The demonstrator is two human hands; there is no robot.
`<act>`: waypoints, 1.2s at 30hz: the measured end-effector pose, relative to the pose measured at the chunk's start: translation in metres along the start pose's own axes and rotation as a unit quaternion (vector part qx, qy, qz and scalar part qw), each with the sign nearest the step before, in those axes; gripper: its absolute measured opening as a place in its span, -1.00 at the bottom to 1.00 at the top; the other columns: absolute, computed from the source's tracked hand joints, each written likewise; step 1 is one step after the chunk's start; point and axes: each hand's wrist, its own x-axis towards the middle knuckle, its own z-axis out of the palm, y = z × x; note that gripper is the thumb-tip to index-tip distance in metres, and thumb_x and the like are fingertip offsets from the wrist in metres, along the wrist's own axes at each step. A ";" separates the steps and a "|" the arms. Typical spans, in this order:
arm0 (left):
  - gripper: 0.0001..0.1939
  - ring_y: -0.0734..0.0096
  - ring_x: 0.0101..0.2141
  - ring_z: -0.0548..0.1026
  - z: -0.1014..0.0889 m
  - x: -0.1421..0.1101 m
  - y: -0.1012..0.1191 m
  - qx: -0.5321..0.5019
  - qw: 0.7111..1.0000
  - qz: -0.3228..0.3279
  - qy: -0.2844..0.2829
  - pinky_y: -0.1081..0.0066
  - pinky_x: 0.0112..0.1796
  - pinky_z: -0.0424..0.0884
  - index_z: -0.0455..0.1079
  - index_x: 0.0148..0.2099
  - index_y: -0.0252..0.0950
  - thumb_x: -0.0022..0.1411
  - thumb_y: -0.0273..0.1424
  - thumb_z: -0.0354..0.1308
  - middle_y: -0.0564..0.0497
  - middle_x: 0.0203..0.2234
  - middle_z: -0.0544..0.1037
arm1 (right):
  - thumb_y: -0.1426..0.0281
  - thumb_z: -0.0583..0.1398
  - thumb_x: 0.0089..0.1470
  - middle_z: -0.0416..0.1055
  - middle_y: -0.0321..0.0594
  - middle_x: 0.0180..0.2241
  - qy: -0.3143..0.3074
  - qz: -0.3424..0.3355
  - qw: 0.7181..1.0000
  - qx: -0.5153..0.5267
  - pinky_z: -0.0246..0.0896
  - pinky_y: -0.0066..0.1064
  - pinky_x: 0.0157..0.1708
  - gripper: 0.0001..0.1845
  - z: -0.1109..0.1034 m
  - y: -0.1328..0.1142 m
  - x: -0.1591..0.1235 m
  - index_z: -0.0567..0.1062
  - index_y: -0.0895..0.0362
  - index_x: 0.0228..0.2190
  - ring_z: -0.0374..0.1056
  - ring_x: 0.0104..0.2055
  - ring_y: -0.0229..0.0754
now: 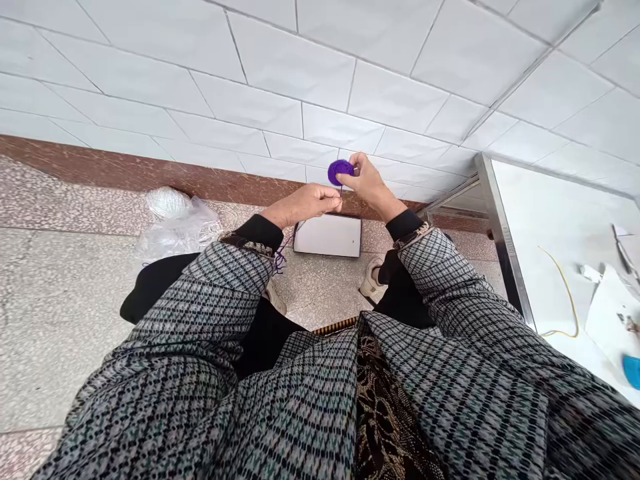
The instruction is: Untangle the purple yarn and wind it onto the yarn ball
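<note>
A small round purple piece (340, 173), which looks like coiled or crocheted yarn, is pinched between the thumb and fingers of my right hand (367, 180). Just below it and to the left, my left hand (313, 202) is closed in a pinch on a thin dark strand (341, 191) that runs up to the purple piece. Loose purple yarn (280, 257) hangs beneath my left wrist. Under both hands, a shallow box (327, 237) with a white face and dark edges lies on the floor.
A clear plastic bag (183, 230) with white yarn (167, 201) sits on the floor at left. The tiled wall (270, 107) rises in front. On the right stands a white metal-edged table (540, 267) with a yellow cord (571, 303) and a blue object (632, 371).
</note>
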 end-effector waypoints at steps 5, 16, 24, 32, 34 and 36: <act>-0.74 0.55 -0.62 0.13 -0.021 -0.001 -0.006 -0.056 0.994 -0.004 0.092 0.50 -0.50 0.04 0.43 -0.45 -0.32 0.33 -0.52 0.26 0.15 -0.67 0.20 | 0.40 0.46 0.01 0.42 -0.39 -0.30 -0.302 0.074 0.944 0.110 0.15 -0.57 -0.49 -0.50 -0.010 -0.002 -0.012 0.36 0.10 -0.09 0.23 -0.43 -0.36; -0.71 0.42 -0.52 0.39 -0.005 -0.003 -0.005 -0.033 0.999 -0.013 -0.029 0.40 -0.34 0.30 0.59 -0.42 -0.29 0.36 -0.59 0.22 0.00 -0.59 0.47 | 0.52 0.38 0.06 0.44 -0.30 -0.22 -0.070 -0.017 0.997 -0.036 0.31 -0.51 -0.29 -0.59 -0.008 -0.002 0.000 0.42 0.13 -0.07 0.32 -0.25 -0.27; -0.75 0.33 -0.37 0.50 -0.011 -0.007 -0.013 -0.142 0.990 -0.003 0.015 0.29 -0.14 0.44 0.58 -0.41 -0.30 0.36 -0.37 0.37 -0.07 -0.44 0.56 | 0.11 0.57 0.01 0.56 -0.22 -0.13 -0.418 -0.012 0.877 0.235 0.36 -0.54 -0.34 -0.29 -0.037 0.015 -0.009 0.40 0.12 0.02 0.45 -0.30 -0.30; -0.59 0.20 -0.11 0.65 -0.022 -0.012 -0.032 -0.163 0.966 -0.051 0.194 0.22 0.07 0.51 0.62 -0.17 -0.30 0.56 -0.07 0.23 -0.16 -0.19 0.69 | 0.13 0.39 0.02 0.53 -0.25 -0.19 -0.152 -0.029 0.889 0.432 0.27 -0.54 -0.39 -0.47 -0.047 0.004 -0.002 0.48 0.09 -0.03 0.26 -0.33 -0.31; -0.62 0.21 -0.14 0.65 -0.025 -0.015 -0.039 -0.168 0.968 -0.064 0.173 0.22 0.05 0.52 0.64 -0.18 -0.32 0.54 -0.10 0.25 -0.19 -0.17 0.71 | 0.13 0.30 0.04 0.53 -0.22 -0.21 -0.106 -0.020 0.886 0.451 0.27 -0.52 -0.38 -0.52 -0.052 0.000 -0.001 0.53 0.10 -0.05 0.24 -0.32 -0.30; -0.66 0.19 -0.12 0.66 -0.024 -0.020 -0.042 -0.184 0.973 -0.062 0.127 0.19 0.08 0.53 0.66 -0.13 -0.34 0.49 -0.14 0.33 -0.23 -0.10 0.73 | 0.09 0.26 0.10 0.52 -0.20 -0.25 -0.076 0.001 0.888 0.453 0.28 -0.51 -0.35 -0.55 -0.054 0.000 0.000 0.55 0.12 -0.08 0.27 -0.30 -0.29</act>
